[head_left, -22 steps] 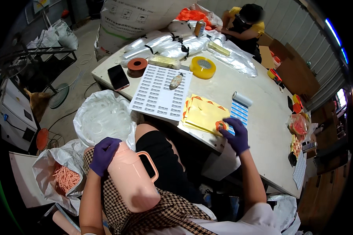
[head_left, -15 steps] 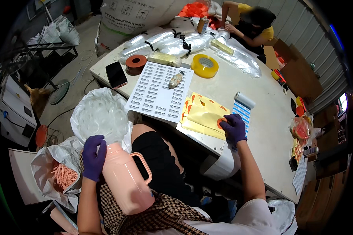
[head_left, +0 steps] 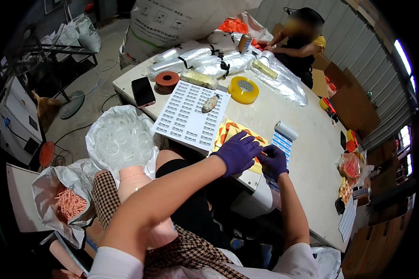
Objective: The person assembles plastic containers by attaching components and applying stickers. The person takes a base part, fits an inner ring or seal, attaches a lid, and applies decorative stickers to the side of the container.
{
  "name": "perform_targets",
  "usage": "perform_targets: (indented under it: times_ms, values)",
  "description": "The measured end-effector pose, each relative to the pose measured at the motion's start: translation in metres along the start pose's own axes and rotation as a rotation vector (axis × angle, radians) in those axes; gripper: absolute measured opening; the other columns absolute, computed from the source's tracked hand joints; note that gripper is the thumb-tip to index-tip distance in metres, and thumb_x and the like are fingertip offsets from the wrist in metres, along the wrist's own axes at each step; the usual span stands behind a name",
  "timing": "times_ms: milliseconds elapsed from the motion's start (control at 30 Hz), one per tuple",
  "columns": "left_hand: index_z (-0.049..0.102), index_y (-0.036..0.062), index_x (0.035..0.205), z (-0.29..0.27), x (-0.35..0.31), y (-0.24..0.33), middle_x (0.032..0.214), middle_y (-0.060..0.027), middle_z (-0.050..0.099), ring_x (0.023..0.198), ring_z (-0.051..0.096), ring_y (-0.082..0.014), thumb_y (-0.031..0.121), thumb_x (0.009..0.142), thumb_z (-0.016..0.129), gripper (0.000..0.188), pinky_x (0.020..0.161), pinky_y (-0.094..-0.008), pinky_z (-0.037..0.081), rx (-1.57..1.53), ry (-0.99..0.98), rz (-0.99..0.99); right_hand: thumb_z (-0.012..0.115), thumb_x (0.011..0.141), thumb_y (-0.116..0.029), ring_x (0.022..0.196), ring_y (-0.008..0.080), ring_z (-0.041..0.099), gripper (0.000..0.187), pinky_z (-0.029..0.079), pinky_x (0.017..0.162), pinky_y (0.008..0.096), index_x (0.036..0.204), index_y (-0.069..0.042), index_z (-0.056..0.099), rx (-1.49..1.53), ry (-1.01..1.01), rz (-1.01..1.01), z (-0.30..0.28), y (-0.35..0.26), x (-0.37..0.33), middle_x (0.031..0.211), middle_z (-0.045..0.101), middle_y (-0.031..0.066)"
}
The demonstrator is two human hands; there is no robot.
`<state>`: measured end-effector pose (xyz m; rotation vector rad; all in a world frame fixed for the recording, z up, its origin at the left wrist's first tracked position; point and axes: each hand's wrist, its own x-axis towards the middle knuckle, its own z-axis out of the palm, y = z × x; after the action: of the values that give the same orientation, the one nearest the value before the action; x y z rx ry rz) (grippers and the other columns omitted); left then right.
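Observation:
My left hand (head_left: 239, 153), in a purple glove, lies with fingers stretched over the yellow sticker sheets (head_left: 255, 169) at the table's near edge. These sheets carry round orange stickers and are partly hidden by that hand. Beside it, my purple-gloved right hand (head_left: 273, 160) is closed in a pinch, a small orange sticker (head_left: 264, 153) edge showing at the fingertips. A pink jug (head_left: 131, 186) rests tilted on my lap, untouched by either hand, its middle covered by my left forearm. Right of the sheets is a roll of blue-and-white labels (head_left: 286, 131).
Left of the sheets lie a printed label sheet (head_left: 184, 118), a phone (head_left: 143, 91), brown tape (head_left: 166, 82) and yellow tape (head_left: 243, 90). Bags of clear rings (head_left: 121, 144) and pink sticks (head_left: 70, 203) stand beside my lap. Another person (head_left: 298, 46) sits across the table.
My left hand has left the jug and moved right and forward onto the sticker sheets. My right hand stays near the sheets' right edge, now pinching an orange sticker edge.

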<state>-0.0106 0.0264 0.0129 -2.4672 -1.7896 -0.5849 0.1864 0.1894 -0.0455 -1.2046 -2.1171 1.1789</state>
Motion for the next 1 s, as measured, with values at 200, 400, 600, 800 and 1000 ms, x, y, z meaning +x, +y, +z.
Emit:
perform_targets:
  times_ms: [200,400,600,800,1000]
  values:
    - [0.042,0.0068,0.149,0.052,0.026,-0.014,0.145,-0.0192,0.051,0.14,0.044,-0.0297,0.017,0.092,0.051,0.059,0.12,-0.0464,0.024,-0.153,-0.186,-0.132,0.084,0.072,-0.007,0.091,0.0208,0.067,0.024,0.054,0.083,0.0324,0.092,-0.006,0.071,-0.161,0.072,-0.437,-0.02,0.011,-0.016,0.093,0.068,0.007]
    - [0.046,0.0164,0.148,0.021,0.033,-0.037,0.132,-0.0218,0.061,0.124,0.055,-0.0399,0.018,0.09,0.052,0.058,0.104,-0.0503,0.042,-0.309,-0.449,-0.309,0.079,0.072,-0.007,0.119,0.0399,0.055,0.021,0.038,0.106,0.0571,0.081,-0.01,0.06,-0.08,0.421,-1.04,-0.012,-0.127,-0.135,0.102,0.062,0.0116]
    - [0.057,0.0121,0.139,-0.128,-0.084,-0.05,0.118,-0.0186,0.065,0.113,0.061,-0.0335,-0.002,0.08,0.048,0.062,0.101,-0.0393,0.046,-0.49,0.359,-0.228,0.073,0.075,0.004,0.072,0.0167,0.059,0.05,0.05,0.065,0.0315,0.123,-0.002,0.061,0.708,-0.245,-0.26,0.038,-0.159,-0.187,0.085,0.062,0.0092]
    - [0.049,-0.0028,0.143,-0.187,-0.262,-0.034,0.136,-0.012,0.06,0.125,0.057,-0.0189,0.0,0.085,0.048,0.058,0.103,-0.0293,0.042,-0.673,0.768,-0.555,0.071,0.086,0.004,0.079,0.0071,0.057,0.077,0.048,0.073,0.0228,0.154,-0.002,0.034,0.565,-0.875,-0.167,0.161,-0.223,-0.178,0.09,0.063,0.0025]
    - [0.046,0.0012,0.145,-0.146,-0.358,0.016,0.133,-0.0107,0.063,0.067,0.05,-0.0006,-0.001,0.092,0.045,0.053,0.062,-0.0178,0.042,-0.841,0.912,-0.928,0.074,0.09,-0.007,0.069,0.004,0.056,0.077,0.048,0.058,0.021,0.156,-0.015,0.036,0.333,-0.935,-0.254,0.217,-0.215,-0.178,0.089,0.068,0.0011]
